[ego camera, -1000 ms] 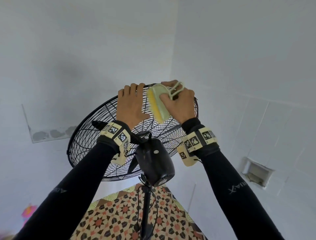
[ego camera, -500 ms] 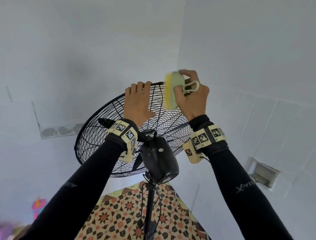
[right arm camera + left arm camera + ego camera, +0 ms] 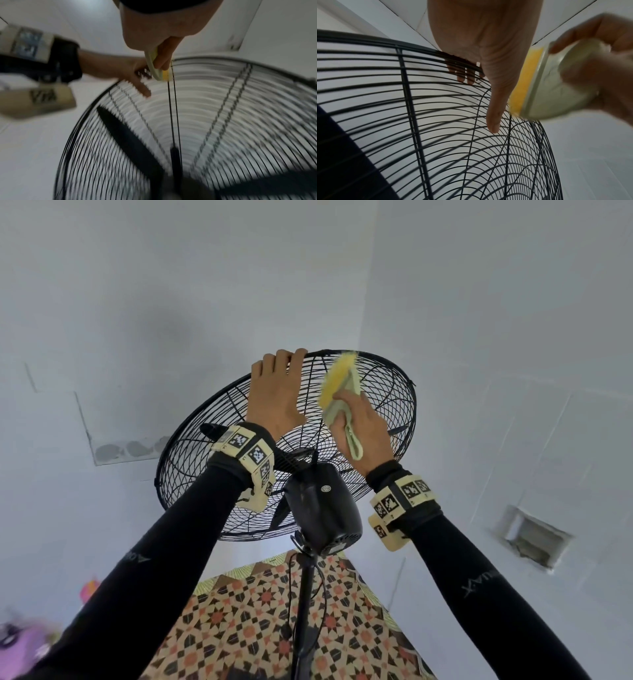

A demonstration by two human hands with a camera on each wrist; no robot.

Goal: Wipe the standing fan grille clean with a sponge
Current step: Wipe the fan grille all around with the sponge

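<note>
The black wire fan grille [image 3: 212, 474] tilts up in front of me, seen from its back. My left hand [image 3: 275, 395] holds the top rim, fingers curled over it. In the left wrist view those fingers [image 3: 462, 75] hook through the wires and the thumb [image 3: 494, 108] lies straight on the grille [image 3: 419, 135]. My right hand [image 3: 363, 429] grips a yellow sponge with a pale green handle [image 3: 337, 385], and its yellow face presses on the upper rear grille just right of the left hand. The right wrist view is blurred and shows the sponge [image 3: 157, 71] against the wires [image 3: 223, 121].
The black motor housing [image 3: 322, 505] sits below my hands on a pole [image 3: 303, 611] with a dangling cord. A patterned floor [image 3: 233, 628] lies underneath. White walls meet in a corner behind the fan. A recess [image 3: 534, 535] is set in the right wall.
My right hand has swept the sponge from the top right rim down and left onto the rear wires; its handle loop now points toward my wrist. My left hand stays on the rim.
</note>
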